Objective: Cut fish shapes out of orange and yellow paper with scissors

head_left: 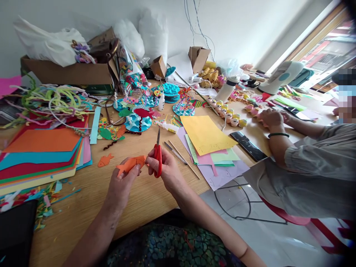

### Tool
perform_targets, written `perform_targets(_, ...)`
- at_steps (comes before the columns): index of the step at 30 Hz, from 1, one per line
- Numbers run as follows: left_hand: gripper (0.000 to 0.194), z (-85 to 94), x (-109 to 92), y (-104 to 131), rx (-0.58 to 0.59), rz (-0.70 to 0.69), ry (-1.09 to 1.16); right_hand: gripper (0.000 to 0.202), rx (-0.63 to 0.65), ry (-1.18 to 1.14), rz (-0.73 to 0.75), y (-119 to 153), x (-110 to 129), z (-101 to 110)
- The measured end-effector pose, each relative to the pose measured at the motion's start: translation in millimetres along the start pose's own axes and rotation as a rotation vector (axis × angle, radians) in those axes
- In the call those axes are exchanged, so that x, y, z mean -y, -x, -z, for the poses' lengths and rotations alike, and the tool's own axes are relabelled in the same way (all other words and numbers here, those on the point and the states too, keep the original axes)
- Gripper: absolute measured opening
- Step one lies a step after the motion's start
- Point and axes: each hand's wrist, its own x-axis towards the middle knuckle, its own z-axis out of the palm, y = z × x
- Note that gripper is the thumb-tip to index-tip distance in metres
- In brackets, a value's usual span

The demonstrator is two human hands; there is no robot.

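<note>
Between the thumb and fingers of my left hand [126, 181] is an orange paper fish [130, 164], with dark drawn lines on it. My right hand [164, 165] grips red-handled scissors [158, 155], their blades pointing up and away. The right fingertips are close to the paper's right end; whether they touch it I cannot tell. A smaller orange fish cutout [105, 160] lies on the wooden table [83, 207] beyond my left hand. Right of the scissors, a pen [175, 153] and a thin wooden stick [186, 159] lie side by side.
Coloured paper sheets [41, 141] are stacked at left, above paper scraps [47, 202]. More sheets [208, 133] lie at right beside a black phone [248, 145]. Blue fish decorations [138, 122] stand behind. A co-worker's hands [271, 118] are at the far right.
</note>
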Motion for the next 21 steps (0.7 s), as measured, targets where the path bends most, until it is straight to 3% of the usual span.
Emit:
perform_targets(9,0.008,-2.6,0.2,3.5,0.067,0.057,0.036,0.028,0.005,-0.006,0.009,1.2,-1.1,-1.6)
perform_targets(13,0.006,-3.8,-5.0,3.7,-0.090,0.117,0.101,0.025,0.050,0.078,-0.004,9.4,2.8,-0.2)
perform_targets(16,0.008,-4.6,-16.3,3.7,-0.210,0.167,0.188,0.024,0.132,0.255,-0.093,21.7,4.4,5.2)
perform_targets(21,0.007,-6.8,-28.2,6.0,-0.121,0.146,0.285,0.028,0.239,0.371,-0.151,41.4,-1.1,9.1)
